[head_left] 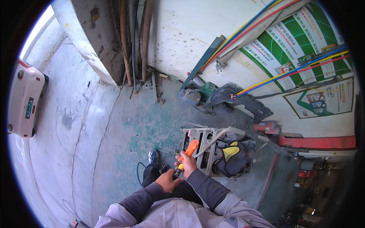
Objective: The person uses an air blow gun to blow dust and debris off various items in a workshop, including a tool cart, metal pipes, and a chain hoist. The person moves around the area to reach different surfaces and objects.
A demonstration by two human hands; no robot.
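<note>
An orange handheld tool is held in front of the person's body, above the floor and near the left side of a grey metal rack. It slants across the view, its upper end toward the upper right and its lower end toward the person's lap. The body is bright, slightly glossy orange, long and narrow, and broader toward the top. Lower down comes a yellow collar, then a short dark fitting. Its shape suggests an air blow gun, but the nozzle and trigger cannot be made out at this size.

The right hand grasps the tool around its lower part, the fingers wrapped over it and covering some of the orange. The left hand is curled at the dark fitting, just below the right; whether it grips the fitting or only touches it, I cannot tell.

A dark hose loops beside the person's leg; its link to the tool is hidden. A black-and-yellow padded item lies on the right part of the rack.
</note>
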